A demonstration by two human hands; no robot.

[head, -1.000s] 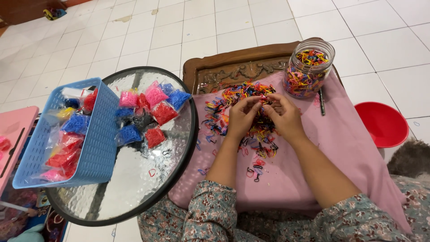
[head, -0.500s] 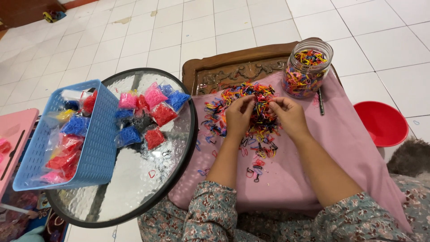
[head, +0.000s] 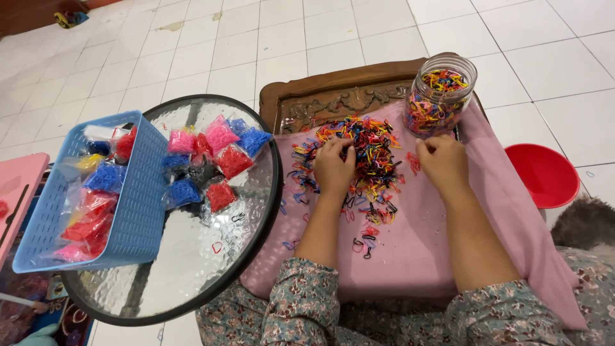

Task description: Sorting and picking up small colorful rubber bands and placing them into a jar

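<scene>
A heap of small coloured rubber bands [head: 368, 154] lies on a pink cloth [head: 423, 243] spread over a carved wooden tray [head: 333, 96]. My left hand [head: 333, 168] rests on the left side of the heap, fingers curled into the bands. To the right of the heap is my right hand [head: 442, 161], fingers bent, just below a glass jar [head: 439, 96] filled with the same bands. Whether either hand pinches a band is hidden.
A round glass table [head: 192, 256] on the left carries small packets of sorted bands [head: 214, 160] and a blue plastic basket [head: 128, 205] with more packets. A red bowl [head: 544, 173] sits on the tiled floor at right. A pink object [head: 16, 186] is at far left.
My two hands, together at the middle of the heap a second ago, have parted. The right hand moved right toward the jar, the left stayed on the heap.
</scene>
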